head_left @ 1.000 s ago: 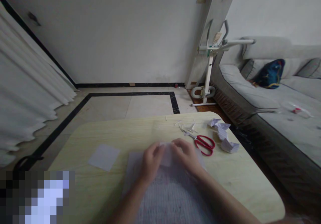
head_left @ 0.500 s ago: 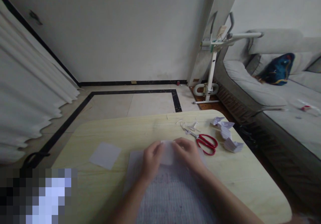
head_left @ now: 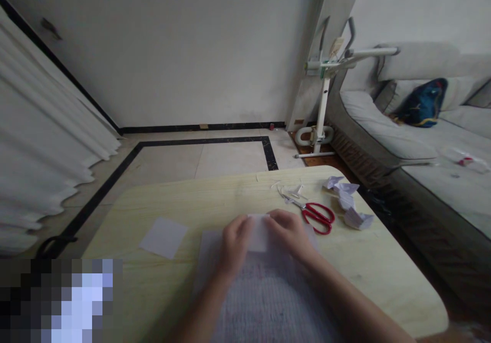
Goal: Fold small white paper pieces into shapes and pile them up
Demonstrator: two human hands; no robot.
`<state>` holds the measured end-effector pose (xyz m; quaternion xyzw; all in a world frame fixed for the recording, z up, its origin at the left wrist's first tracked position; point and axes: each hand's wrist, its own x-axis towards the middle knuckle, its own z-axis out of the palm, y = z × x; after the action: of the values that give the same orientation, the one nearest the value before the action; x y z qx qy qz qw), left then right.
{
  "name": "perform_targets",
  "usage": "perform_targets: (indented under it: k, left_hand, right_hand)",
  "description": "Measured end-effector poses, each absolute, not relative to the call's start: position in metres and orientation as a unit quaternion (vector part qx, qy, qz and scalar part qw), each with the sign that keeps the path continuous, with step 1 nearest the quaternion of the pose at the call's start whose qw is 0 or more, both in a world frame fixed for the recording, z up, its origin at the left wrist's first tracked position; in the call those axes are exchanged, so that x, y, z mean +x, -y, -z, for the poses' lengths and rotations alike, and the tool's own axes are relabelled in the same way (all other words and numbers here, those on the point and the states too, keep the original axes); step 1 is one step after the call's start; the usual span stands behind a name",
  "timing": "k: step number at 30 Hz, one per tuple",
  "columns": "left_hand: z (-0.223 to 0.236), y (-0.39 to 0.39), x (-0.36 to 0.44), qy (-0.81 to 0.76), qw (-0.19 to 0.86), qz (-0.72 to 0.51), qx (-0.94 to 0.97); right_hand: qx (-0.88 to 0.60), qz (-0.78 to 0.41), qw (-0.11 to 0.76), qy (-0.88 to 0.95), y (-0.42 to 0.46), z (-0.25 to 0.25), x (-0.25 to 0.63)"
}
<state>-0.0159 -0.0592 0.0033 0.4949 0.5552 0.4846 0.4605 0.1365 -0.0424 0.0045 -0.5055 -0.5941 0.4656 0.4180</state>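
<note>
A small white piece of paper (head_left: 259, 234) is held between my two hands near its top corners. My left hand (head_left: 235, 241) is closed on its left side, thumb and fingers pinching. On the other side my right hand (head_left: 288, 232) pinches the right edge. Beneath both hands lies a larger sheet of lined paper (head_left: 264, 302) with writing on it, partly covered by my forearms. Scissors with red handles (head_left: 319, 218) rest just beyond my right hand. A loose square of white paper (head_left: 163, 237) lies flat to the left.
Folded paper pieces (head_left: 347, 199) sit at the right of the wooden table (head_left: 383, 276). Thin paper scraps (head_left: 294, 191) lie by the scissor tips. A grey sofa (head_left: 406, 148) stands to the right, and a white exercise machine (head_left: 321, 107) behind the table.
The camera view has shifted slightly. Both hands stay at the small paper; its top edge now looks straighter and more of its surface shows between them.
</note>
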Motion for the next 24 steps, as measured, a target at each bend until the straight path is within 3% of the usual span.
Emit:
perform_targets:
  k: [24]
  left_hand:
    - [-0.0043,0.0589,-0.0160,-0.553,0.467,-0.472,0.503]
  right_hand:
    - [-0.503,-0.497,0.415,0.572,0.0393,-0.0037,0.1376]
